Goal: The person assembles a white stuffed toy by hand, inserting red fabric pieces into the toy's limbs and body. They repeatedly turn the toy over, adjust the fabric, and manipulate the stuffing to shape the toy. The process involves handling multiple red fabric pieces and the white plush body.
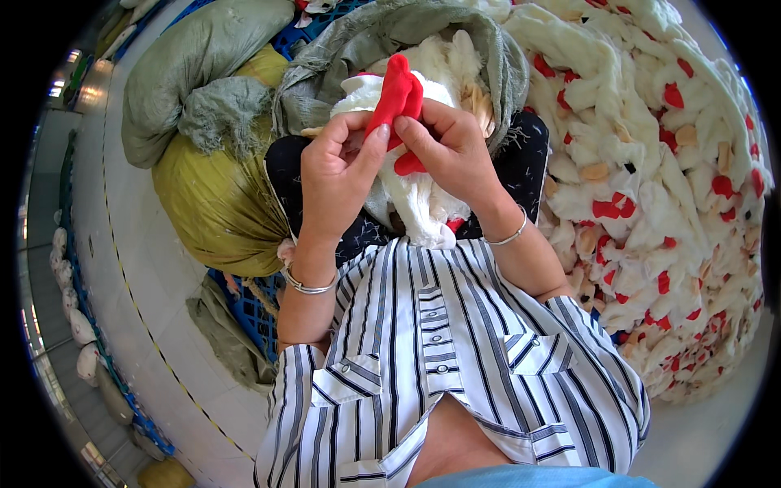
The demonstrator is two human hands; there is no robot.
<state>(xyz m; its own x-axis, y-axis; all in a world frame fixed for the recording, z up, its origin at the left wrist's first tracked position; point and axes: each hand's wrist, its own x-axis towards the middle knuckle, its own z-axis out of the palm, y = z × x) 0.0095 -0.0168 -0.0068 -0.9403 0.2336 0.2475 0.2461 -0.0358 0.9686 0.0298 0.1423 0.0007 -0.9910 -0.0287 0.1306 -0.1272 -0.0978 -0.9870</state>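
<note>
A red fabric piece (398, 91) stands upright between my two hands in front of my lap. It seems to be part of a white plush skin (416, 195), limp and unstuffed, that hangs down over my lap. My left hand (340, 161) is closed on the red piece's left side, thumb pointing up along it. With thumb and bent fingers, my right hand (449, 153) pinches its right side. Another red flap (408, 164) sticks out below the right thumb. Just beyond my hands, an open grey-green woven sack (321, 69) holds more pale plush pieces, partly hidden.
On the right rises a large heap of white plush skins (643, 187) with red and tan parts. At the left lie a filled yellow-green sack (215, 207) and a grey-green sack (191, 57). A blue plastic crate (244, 313) shows beneath them, beside the pale floor (154, 268).
</note>
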